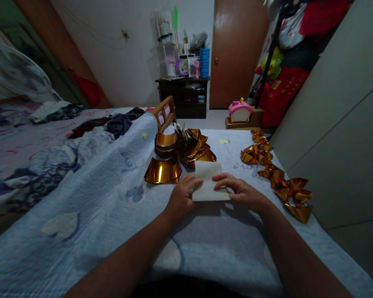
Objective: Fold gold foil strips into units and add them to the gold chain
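A white sheet of paper (209, 176) lies on the light blue quilt (112, 198) in front of me. My left hand (182, 196) presses its fingers onto the sheet's left edge. My right hand (240, 190) lies on the right edge, fingertips on the paper. Both hands pin the sheet flat with fingers bent. Just beyond the sheet sits a pile of curled gold foil sheets (180, 153). A row of folded gold foil pieces (275, 174) runs along the quilt's right side.
A wooden chair back (164, 112) stands past the foil pile. Crumpled clothes (118, 123) and bedding lie at the left. A grey wardrobe wall (338, 124) flanks the right. A dark shelf (186, 93), a door and a pink toy (240, 111) stand at the far end.
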`<state>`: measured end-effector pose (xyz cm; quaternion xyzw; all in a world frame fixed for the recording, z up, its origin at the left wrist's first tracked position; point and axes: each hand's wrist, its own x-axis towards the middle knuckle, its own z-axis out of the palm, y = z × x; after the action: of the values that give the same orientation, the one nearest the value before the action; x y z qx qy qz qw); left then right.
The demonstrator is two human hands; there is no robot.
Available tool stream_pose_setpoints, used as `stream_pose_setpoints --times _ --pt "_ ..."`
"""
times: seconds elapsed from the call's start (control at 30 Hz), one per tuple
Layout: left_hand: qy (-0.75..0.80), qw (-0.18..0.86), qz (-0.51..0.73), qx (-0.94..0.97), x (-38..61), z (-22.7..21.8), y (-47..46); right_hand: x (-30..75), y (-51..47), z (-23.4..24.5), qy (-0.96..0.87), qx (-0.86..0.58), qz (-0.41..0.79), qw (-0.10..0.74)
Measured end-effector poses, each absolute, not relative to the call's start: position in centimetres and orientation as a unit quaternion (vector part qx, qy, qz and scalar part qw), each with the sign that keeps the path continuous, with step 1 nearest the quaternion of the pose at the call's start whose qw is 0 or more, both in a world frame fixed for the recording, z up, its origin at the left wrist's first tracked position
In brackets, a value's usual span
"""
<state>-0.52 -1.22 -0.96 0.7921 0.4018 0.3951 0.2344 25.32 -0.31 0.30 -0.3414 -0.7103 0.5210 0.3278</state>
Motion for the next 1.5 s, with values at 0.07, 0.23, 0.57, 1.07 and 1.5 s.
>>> stream_pose_setpoints --times 0.07,0.23,0.57,1.07,1.5 --pt "0.406 0.214 0.368 0.809 -0.8 -1.0 -1.1 25.4 -0.1 -0.2 -0.721 -0.349 0.512 0.31" --pt "0.41 0.245 0.301 0.825 -0.9 -0.7 -1.3 25.4 0.0 -0.8 -0.719 -0.367 0.521 0.277" --pt "0.402 0.505 0.373 0.667 -0.4 -0.6 -1.2 24.7 -0.6 0.3 -0.713 -0.379 0.538 0.242" --pt "0.41 0.601 0.436 0.531 0.7 0.0 -1.8 23.9 -0.6 -0.6 -0.636 -0.425 0.528 0.369" --pt "0.384 0.621 0.45 0.514 0.8 -0.3 -2.2 23.2 -1.2 0.3 -0.535 -0.403 0.653 0.353"
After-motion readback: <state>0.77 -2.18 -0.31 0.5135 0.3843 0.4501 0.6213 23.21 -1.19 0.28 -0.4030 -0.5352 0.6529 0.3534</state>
